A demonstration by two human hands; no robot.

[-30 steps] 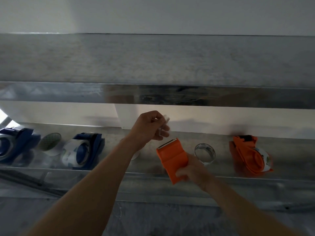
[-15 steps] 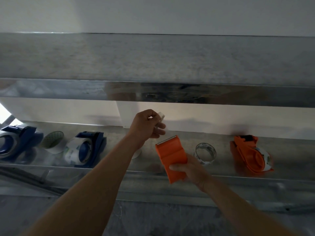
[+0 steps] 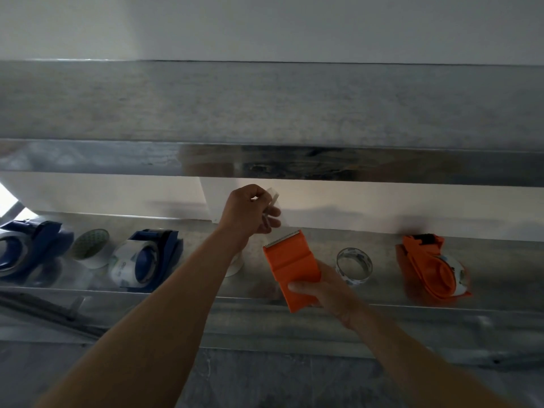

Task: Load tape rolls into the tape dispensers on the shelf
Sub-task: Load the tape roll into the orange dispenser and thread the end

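My right hand [image 3: 326,290] grips an orange tape dispenser [image 3: 291,267] by its lower end, toothed blade up, in front of the metal shelf [image 3: 382,304]. My left hand [image 3: 250,212] is just above the blade, pinching the free end of clear tape [image 3: 272,201] drawn up from the dispenser. A clear tape roll [image 3: 354,265] stands on the shelf just right of my right hand. A second orange dispenser [image 3: 432,266] with a roll in it lies further right.
On the shelf's left lie two blue dispensers [image 3: 153,257] [image 3: 26,248] holding rolls, with a loose roll [image 3: 91,247] between them. A white roll [image 3: 235,263] shows partly behind my left forearm. An upper shelf [image 3: 265,163] overhangs closely.
My left hand has risen a little above the blade, drawing the tape end up. The orange dispenser has stayed almost in place in my right hand.
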